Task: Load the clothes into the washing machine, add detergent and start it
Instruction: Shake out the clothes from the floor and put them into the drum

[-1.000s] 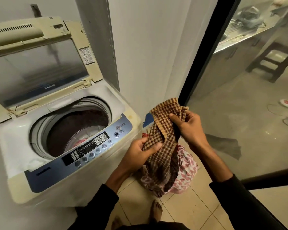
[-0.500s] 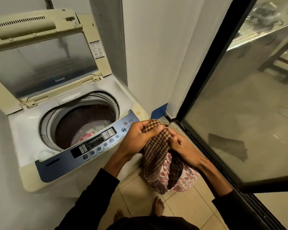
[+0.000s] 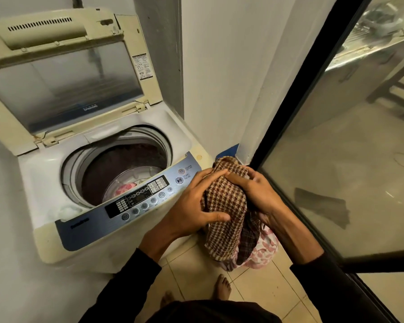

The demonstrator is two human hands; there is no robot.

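A top-loading washing machine (image 3: 44, 178) stands at the left with its lid (image 3: 63, 85) raised. In its drum (image 3: 117, 169) lies a pink cloth (image 3: 125, 189). A brown checked cloth (image 3: 226, 203) is bunched between both hands just right of the blue control panel (image 3: 135, 203). My left hand (image 3: 194, 206) grips its left side, thumb across the front. My right hand (image 3: 257, 194) grips its top and right side. Below it hang a dark plaid cloth (image 3: 248, 241) and a pink patterned cloth (image 3: 263, 252), reaching the tiled floor.
A white wall corner (image 3: 219, 78) rises right behind the machine. A black-framed glass door (image 3: 312, 101) runs along the right, close to my right arm. My bare feet (image 3: 223, 286) stand on the beige tiles below the clothes. A blue object (image 3: 226, 150) sits at the wall's base.
The checked cloth, first held stretched out upright, has been gathered into a bunch between both hands and lowered beside the control panel. The view has shifted closer to the machine.
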